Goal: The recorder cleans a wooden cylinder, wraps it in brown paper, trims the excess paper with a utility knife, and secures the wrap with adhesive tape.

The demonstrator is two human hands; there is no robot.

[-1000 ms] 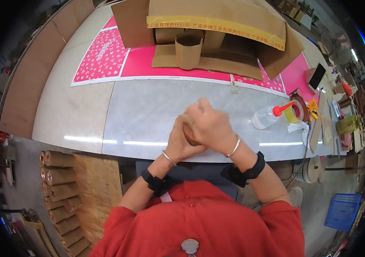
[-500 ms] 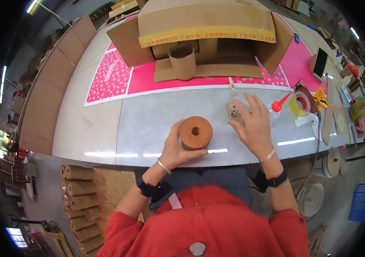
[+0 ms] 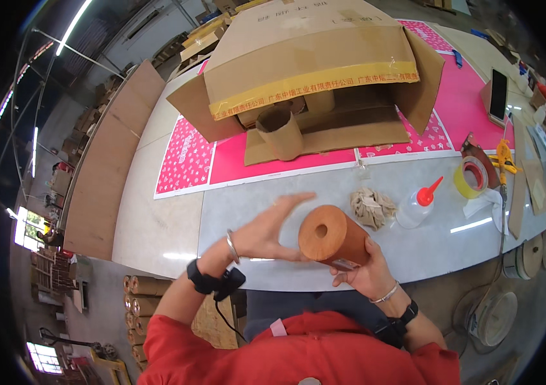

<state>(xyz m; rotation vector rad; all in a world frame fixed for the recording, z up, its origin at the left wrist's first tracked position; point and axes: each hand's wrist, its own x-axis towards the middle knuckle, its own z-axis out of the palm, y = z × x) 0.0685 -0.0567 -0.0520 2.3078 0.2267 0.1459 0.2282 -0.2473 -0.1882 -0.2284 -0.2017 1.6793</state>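
My right hand (image 3: 374, 279) holds the wood roll (image 3: 342, 240) over the tabletop (image 3: 241, 204) near its front edge. My left hand (image 3: 261, 233) is spread wide beside the roll, gripping nothing; I can't tell if its thumb touches it. There is room to move on the left. The rag (image 3: 372, 208) and bottle (image 3: 414, 210) sit close by on the right.

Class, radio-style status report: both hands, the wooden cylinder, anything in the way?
Right hand holding wooden cylinder, bored end showing. Left hand open at its left, contact unclear. Crumpled cloth, red-capped bottle close by, neither blocking.
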